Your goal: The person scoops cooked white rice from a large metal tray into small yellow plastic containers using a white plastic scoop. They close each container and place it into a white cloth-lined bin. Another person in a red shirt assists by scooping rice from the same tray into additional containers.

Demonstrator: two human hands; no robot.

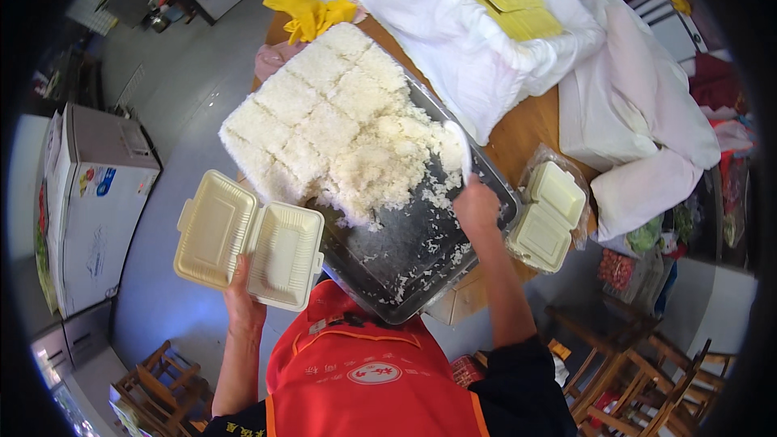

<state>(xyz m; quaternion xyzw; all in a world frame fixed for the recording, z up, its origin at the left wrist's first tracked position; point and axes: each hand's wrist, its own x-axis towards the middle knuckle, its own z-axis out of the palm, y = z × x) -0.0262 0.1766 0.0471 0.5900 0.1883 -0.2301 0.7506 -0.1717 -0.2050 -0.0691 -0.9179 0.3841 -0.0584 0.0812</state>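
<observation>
My left hand (244,300) holds an open, pale takeaway box (285,255) by its hinge side, beside the near left edge of the tray; the box holds nothing. In my right hand (478,206) is a white scoop or paddle (459,139), its blade against the rice at the tray's right side. White cooked rice (328,115) fills the far and left parts of a large dark metal tray (388,261) and is scored into blocks. Loose grains lie scattered over the bare metal at the near right.
A wooden table (522,121) carries yellow rubber gloves (309,12), a cloth-lined container (467,54) with yellow flat packs (504,0), white cloth bundles (631,85) and bagged takeaway boxes (549,215). Wooden stools (643,376) stand at the lower right, a white chest freezer (100,212) at left.
</observation>
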